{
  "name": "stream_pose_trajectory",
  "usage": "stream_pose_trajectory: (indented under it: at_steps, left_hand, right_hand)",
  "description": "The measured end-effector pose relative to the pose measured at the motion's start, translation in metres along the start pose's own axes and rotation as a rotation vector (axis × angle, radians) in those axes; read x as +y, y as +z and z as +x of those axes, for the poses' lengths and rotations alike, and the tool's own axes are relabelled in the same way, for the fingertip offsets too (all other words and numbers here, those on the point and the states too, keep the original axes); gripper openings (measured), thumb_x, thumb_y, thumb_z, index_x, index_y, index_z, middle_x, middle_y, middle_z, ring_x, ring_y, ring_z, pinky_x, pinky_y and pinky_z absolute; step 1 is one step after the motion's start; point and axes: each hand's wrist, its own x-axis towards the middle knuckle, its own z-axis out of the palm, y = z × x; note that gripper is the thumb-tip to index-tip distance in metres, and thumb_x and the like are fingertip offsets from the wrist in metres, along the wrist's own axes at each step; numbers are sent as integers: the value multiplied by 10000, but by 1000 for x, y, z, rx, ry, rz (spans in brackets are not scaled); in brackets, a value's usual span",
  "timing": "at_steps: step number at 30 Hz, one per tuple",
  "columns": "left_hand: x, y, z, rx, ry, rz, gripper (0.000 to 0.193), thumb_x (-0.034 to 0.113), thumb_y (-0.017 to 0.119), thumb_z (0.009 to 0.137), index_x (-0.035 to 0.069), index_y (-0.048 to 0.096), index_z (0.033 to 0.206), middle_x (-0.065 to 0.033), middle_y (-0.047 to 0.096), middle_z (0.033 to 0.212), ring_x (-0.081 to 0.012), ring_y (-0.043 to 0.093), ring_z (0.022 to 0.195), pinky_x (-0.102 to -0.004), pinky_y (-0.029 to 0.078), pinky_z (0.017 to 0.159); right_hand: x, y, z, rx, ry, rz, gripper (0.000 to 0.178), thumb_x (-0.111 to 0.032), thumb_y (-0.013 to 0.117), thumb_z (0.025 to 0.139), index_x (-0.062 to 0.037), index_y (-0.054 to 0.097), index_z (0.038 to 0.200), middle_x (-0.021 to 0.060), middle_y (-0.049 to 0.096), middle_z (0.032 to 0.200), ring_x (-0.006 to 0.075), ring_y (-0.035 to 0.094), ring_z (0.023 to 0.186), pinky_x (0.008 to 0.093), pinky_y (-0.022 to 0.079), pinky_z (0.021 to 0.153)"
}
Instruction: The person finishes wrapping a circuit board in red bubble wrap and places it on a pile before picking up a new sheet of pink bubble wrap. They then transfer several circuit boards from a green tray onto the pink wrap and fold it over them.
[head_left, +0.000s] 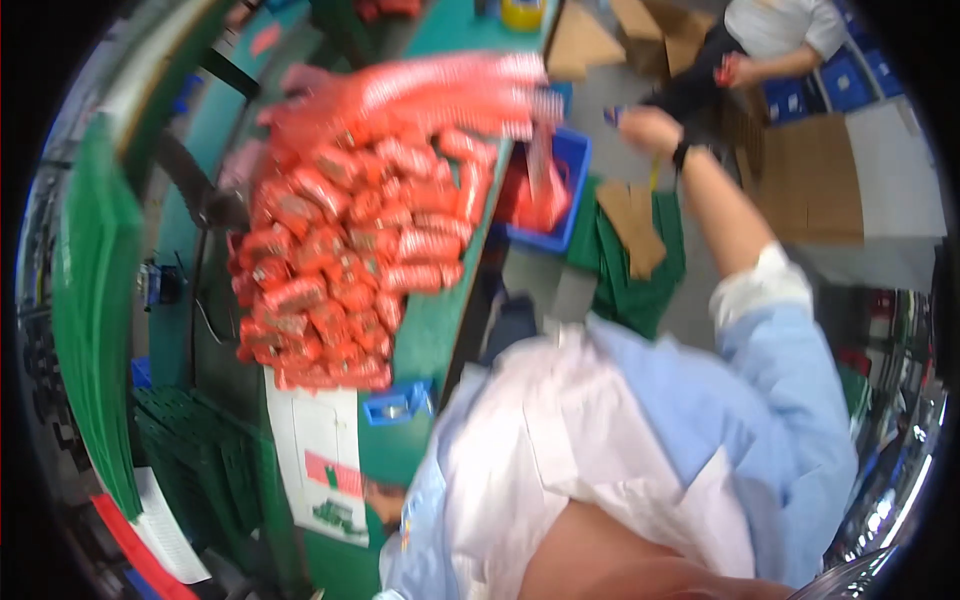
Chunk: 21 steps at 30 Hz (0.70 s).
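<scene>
My right hand [650, 132] is stretched out past the table's right side, over the floor. Its fingers look closed, with a small dark blue end [613, 116] showing at the fingertips and a thin yellow strip [655, 174] below the palm; motion blur hides the kind of thing. Close to my body, my left hand [382, 502] rests by the table's near edge, mostly covered by my sleeve. A printed sheet [318, 425] lies beside it, and a blue tape dispenser [398, 403] stands just beyond. Farther off, red-wrapped packets [350, 250] are heaped on the green table [440, 320].
Red plastic bags [430, 90] lie behind the heap. A blue bin [572, 215] with red bags adjoins the table's right side, near green sacking [640, 300] with cardboard on it. Another person [785, 35] sits at the far right by cardboard boxes [655, 35]. Green sheeting [95, 300] hangs left.
</scene>
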Motion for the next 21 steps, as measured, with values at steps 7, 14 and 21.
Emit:
stream_pose_trajectory:
  at_steps: [7, 14, 21]
  left_hand:
    - [5, 9, 29, 50, -389, 18, 402, 150, 526, 876, -66, 469, 1209, -229, 555, 1151, -318, 578, 992, -364, 503, 765]
    - [-2, -17, 19, -14, -678, -222, 422, 161, 539, 874, -66, 460, 1221, -242, 545, 1162, -331, 574, 995, -377, 496, 782]
    - [65, -81, 27, -3, -911, -228, 458, 192, 548, 880, -62, 440, 1245, -250, 531, 1181, -354, 563, 1005, -397, 479, 819]
  right_hand:
    - [-27, 4, 65, 311, 705, 455, 258, -324, 551, 889, -124, 595, 1046, -60, 614, 862, 60, 542, 705, 234, 437, 675]
    - [20, -5, 101, 239, 855, 522, 274, -333, 566, 878, -126, 583, 1056, -49, 612, 868, 58, 549, 713, 230, 433, 667]
    - [91, -35, 167, 205, 752, 549, 286, -316, 562, 881, -99, 578, 1066, -32, 601, 847, 63, 531, 697, 221, 412, 611]
